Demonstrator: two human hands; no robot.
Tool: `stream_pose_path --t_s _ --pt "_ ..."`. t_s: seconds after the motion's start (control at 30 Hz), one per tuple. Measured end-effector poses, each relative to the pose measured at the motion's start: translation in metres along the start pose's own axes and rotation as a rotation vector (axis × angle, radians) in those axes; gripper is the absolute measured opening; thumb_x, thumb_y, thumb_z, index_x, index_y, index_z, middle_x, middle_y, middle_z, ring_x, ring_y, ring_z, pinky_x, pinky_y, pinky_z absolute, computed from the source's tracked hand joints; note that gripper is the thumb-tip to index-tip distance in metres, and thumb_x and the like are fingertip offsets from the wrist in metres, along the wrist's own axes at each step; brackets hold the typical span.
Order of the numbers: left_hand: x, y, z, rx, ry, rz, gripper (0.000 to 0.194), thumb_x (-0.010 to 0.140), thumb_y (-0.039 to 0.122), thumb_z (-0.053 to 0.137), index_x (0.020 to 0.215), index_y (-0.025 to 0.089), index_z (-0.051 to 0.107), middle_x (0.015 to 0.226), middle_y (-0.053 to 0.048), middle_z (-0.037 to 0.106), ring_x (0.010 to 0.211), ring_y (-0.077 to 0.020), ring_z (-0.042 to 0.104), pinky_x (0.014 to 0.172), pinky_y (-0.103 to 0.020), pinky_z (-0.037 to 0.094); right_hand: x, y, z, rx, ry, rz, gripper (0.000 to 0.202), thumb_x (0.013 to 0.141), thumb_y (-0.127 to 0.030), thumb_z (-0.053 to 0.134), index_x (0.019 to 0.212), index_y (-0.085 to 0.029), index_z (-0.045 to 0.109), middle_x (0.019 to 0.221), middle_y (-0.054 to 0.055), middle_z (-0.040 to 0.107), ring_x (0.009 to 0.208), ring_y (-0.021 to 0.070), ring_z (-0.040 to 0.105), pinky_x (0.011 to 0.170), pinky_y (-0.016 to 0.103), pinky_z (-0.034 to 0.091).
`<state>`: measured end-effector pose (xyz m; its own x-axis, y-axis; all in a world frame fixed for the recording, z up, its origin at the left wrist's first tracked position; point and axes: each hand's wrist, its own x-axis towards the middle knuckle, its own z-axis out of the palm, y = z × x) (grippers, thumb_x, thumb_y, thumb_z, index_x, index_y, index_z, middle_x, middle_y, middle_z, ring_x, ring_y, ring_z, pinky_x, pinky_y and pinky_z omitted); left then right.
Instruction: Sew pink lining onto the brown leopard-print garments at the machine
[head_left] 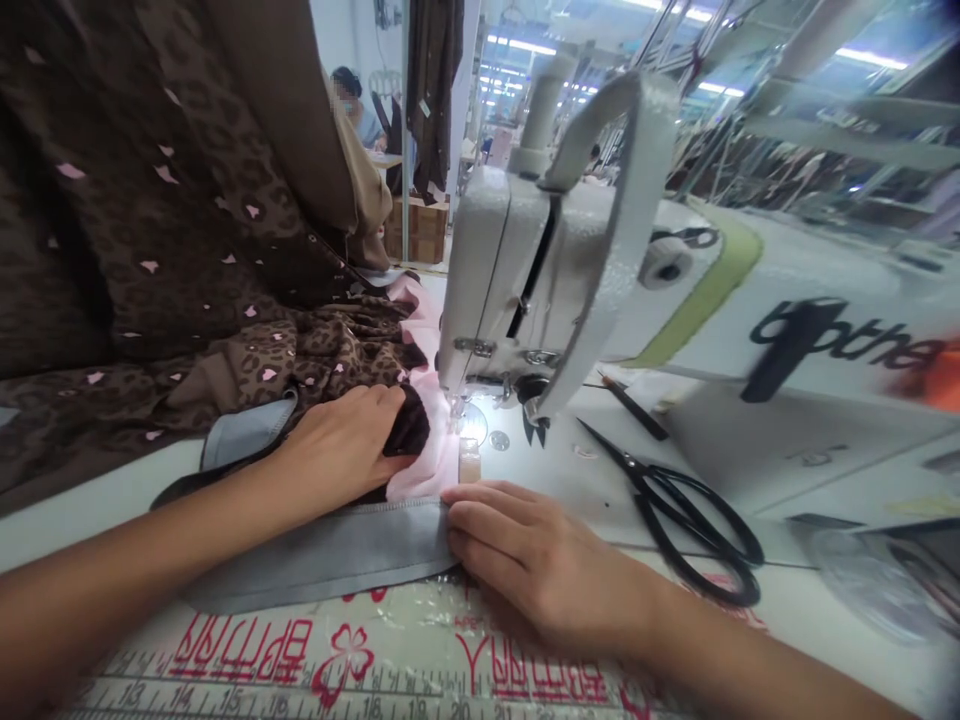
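- Nearest: printed ruler strip, running along the near edge of the surface.
- Right hand: fingers bunched on the right end of the grey strip. Undersides hidden; cannot tell pinch from press. Strip flat, far margin pale-stitched.
- Left hand: thumb and forefinger spread over dark brown fabric; grip beneath cannot be told.
- Pink fabric: smooth, mid-surface, just beside the presser foot.
- Step, judged: aligning cloth for stitching. Calls for level layers, fingertips clear of the needle.
- Leopard-print fabric: brown, pink-flecked, heaped toward the surface's left edge.
- Behind: Brother sewing machine.
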<state>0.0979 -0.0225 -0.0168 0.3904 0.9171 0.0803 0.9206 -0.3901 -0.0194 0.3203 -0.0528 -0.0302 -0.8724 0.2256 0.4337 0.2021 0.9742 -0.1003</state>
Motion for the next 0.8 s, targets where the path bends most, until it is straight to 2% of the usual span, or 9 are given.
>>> stream_pose_path --t_s 0.1,0.2,0.4,0.57,0.6,0.67,0.73,0.77,0.8 --pt "0.001 -0.004 -0.001 0.013 -0.017 0.026 0.021 0.084 0.025 0.052 0.100 0.012 0.049 0.095 -0.010 0.061 0.089 -0.0268 0.061 0.069 -0.036 0.050 -0.001 0.000 0.000 -0.005 0.006 -0.003 0.029 0.094 -0.008 0.038 0.083 -0.006 0.064 0.091 0.013 0.064 0.103 0.0245 0.056 0.083 0.037 0.054" --pt "0.003 -0.006 -0.002 0.042 -0.016 0.034 0.021 0.081 0.024 0.055 0.098 0.013 0.051 0.091 -0.009 0.062 0.086 -0.0256 0.062 0.067 -0.033 0.049 -0.001 0.000 0.000 -0.005 -0.005 0.000 0.027 0.093 -0.008 0.039 0.084 -0.007 0.064 0.090 0.013 0.064 0.104 0.0243 0.056 0.085 0.037 0.054" --pt "0.008 -0.012 0.000 0.023 -0.040 0.035 0.025 0.079 0.026 0.061 0.100 0.014 0.053 0.093 -0.010 0.063 0.086 -0.0264 0.063 0.067 -0.033 0.048 -0.001 0.000 0.001 0.021 -0.038 0.012 0.024 0.091 -0.008 0.039 0.090 -0.006 0.063 0.090 0.012 0.063 0.107 0.0240 0.054 0.096 0.040 0.049" --pt "0.011 -0.019 -0.001 0.021 -0.005 0.081 0.025 0.080 0.025 0.062 0.100 0.014 0.053 0.094 -0.008 0.064 0.086 -0.0237 0.063 0.069 -0.031 0.048 -0.001 0.001 0.002 0.035 -0.035 0.030 0.022 0.088 -0.008 0.040 0.091 -0.007 0.062 0.089 0.012 0.063 0.105 0.0235 0.055 0.097 0.039 0.047" --pt "0.010 -0.017 -0.003 0.026 0.033 0.081 0.020 0.082 0.024 0.061 0.097 0.014 0.054 0.092 -0.007 0.064 0.083 -0.0228 0.063 0.068 -0.031 0.048 -0.002 0.001 0.002 0.040 -0.035 0.034 0.022 0.088 -0.009 0.040 0.092 -0.008 0.062 0.089 0.012 0.063 0.105 0.0234 0.055 0.097 0.039 0.047" --pt "0.002 -0.008 -0.007 0.027 0.236 0.148 0.006 0.087 0.020 0.053 0.088 0.015 0.056 0.084 -0.006 0.065 0.078 -0.0212 0.063 0.067 -0.032 0.049 -0.002 0.001 0.002 0.050 -0.048 0.039 0.020 0.087 -0.010 0.042 0.092 -0.008 0.061 0.089 0.011 0.062 0.104 0.0233 0.056 0.096 0.038 0.048" --pt "-0.012 0.007 -0.007 -0.001 0.518 0.373 0.018 0.092 0.014 0.043 0.081 0.014 0.057 0.080 -0.007 0.066 0.078 -0.0207 0.062 0.071 -0.035 0.051 -0.002 0.002 0.002 0.055 -0.066 0.035 0.019 0.085 -0.011 0.042 0.089 -0.009 0.061 0.089 0.011 0.062 0.101 0.0232 0.056 0.094 0.039 0.049" --pt "-0.020 0.013 -0.005 -0.027 0.615 0.517 0.023 0.094 0.011 0.039 0.082 0.013 0.058 0.080 -0.008 0.066 0.080 -0.0206 0.063 0.075 -0.035 0.052 -0.002 0.002 0.002 0.051 -0.067 0.030 0.018 0.085 -0.011 0.042 0.086 -0.009 0.061 0.088 0.011 0.062 0.099 0.0231 0.056 0.092 0.039 0.050" --pt "-0.028 0.019 -0.001 -0.053 0.644 0.634 0.027 0.094 0.009 0.035 0.085 0.011 0.060 0.082 -0.009 0.067 0.083 -0.0201 0.063 0.078 -0.034 0.053 -0.002 0.002 0.002 0.046 -0.063 0.026 0.018 0.084 -0.011 0.043 0.083 -0.009 0.061 0.087 0.011 0.062 0.097 0.0231 0.057 0.091 0.039 0.050"
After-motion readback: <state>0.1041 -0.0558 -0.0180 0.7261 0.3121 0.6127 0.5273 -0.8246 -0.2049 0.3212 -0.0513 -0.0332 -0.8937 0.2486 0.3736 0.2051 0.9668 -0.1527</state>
